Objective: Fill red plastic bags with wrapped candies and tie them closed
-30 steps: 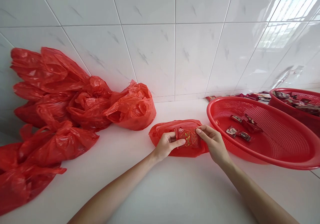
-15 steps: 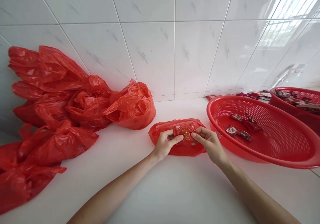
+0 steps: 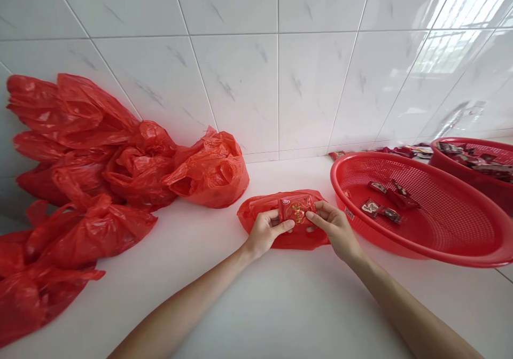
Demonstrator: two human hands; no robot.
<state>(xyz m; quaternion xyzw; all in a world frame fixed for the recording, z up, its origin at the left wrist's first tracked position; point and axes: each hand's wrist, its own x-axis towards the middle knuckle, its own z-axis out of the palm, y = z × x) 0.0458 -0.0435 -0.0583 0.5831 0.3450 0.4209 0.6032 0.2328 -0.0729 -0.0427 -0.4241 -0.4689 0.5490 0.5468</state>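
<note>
A small red wrapped packet with gold print is held level between my two hands. My left hand grips its left end, thumb on the front and fingers behind. At the right end, my right hand pinches it the same way. Just beneath the packet, a red plastic bag lies on the white counter, partly hidden by my hands. To the right of my right hand stands a large red perforated basket, with several small wrapped packets at its bottom.
Several knotted, filled red plastic bags are heaped on the left against the tiled wall. A second red basket, full of wrapped packets, stands at the far right. More packets lie along the wall behind the large basket.
The packet's printed front has tipped slightly in my fingers. Both hands keep their hold and have barely moved. The view has shifted a little.
</note>
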